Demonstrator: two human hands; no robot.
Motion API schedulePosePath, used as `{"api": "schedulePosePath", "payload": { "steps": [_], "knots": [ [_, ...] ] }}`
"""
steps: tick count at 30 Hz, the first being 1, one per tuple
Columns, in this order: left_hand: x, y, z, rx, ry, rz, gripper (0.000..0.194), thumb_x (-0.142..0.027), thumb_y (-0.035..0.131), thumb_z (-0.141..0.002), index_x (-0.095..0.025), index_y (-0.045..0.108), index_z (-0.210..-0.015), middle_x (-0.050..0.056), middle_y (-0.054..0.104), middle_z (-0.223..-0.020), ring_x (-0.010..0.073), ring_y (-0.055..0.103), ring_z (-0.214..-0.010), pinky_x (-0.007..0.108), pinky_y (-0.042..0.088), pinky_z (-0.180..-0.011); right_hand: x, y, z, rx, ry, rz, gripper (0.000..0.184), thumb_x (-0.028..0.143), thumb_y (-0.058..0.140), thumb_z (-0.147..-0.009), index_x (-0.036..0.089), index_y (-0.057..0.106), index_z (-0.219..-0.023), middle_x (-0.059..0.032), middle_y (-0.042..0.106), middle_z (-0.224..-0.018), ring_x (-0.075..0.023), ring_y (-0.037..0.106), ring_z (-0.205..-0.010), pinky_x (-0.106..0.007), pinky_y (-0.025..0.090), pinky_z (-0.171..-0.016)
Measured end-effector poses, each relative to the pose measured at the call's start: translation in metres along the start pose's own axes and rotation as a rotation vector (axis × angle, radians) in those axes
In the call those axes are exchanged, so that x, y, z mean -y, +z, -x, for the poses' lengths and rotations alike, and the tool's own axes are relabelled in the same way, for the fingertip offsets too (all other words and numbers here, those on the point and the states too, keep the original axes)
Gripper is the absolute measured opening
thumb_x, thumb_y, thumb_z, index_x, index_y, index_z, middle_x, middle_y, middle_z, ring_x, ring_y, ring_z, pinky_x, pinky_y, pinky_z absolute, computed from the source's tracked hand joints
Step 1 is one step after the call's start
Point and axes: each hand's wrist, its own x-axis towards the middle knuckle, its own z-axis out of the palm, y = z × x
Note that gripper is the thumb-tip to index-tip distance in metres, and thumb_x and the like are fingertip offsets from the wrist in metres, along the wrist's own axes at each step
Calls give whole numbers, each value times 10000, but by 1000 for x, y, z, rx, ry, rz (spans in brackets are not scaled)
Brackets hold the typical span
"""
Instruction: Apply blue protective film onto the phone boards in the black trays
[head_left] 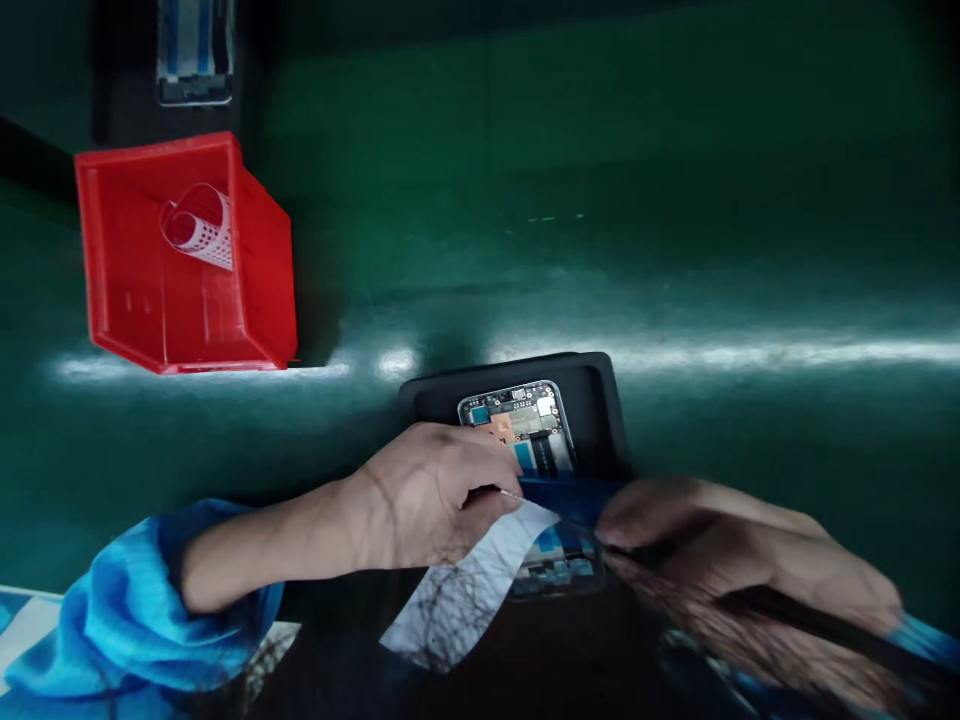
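Observation:
An opened phone [529, 425] with bare circuit parts lies in a black tray [600, 400] on the green mat. My left hand [431, 490] rests on the phone's left side, fingers closed on the end of a white strip [480, 580] that hangs down toward me. My right hand [720, 555] is smeared by motion at the phone's lower right; it seems to hold a dark thin tool, and its fingertips are by a blue film [562, 495] over the phone.
A red plastic bin [135, 300] with a curled white strip [199, 225] inside stands at the back left. Behind it lies another phone frame [195, 50] on a dark tray. Green mat [675, 250] stretches to the right.

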Motion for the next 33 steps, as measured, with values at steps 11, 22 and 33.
{"api": "schedulePosePath", "payload": {
  "steps": [11,22,33],
  "knots": [
    [3,0,0,3,46,-10,165,-115,561,-872,-86,689,-771,88,737,-895,151,698,-777,204,538,-722,-7,-3,3,212,-99,55,154,136,636,-772,276,578,-744,-44,712,-762,-233,723,-685,-327,625,-595],
    [1,-1,-1,1,28,-8,161,-119,567,-863,-98,685,-755,85,736,-888,146,692,-767,196,523,-705,-12,-4,8,220,-103,-8,166,111,641,-751,272,599,-742,-29,716,-769,-220,714,-685,-342,622,-589],
    [5,2,2,31,0,35,173,-119,543,-853,-132,658,-723,54,725,-853,147,693,-776,215,532,-764,-10,6,-48,-254,131,-41,232,158,769,-682,229,566,-596,39,660,-612,-134,676,-595,-262,564,-563]
  ]
}}
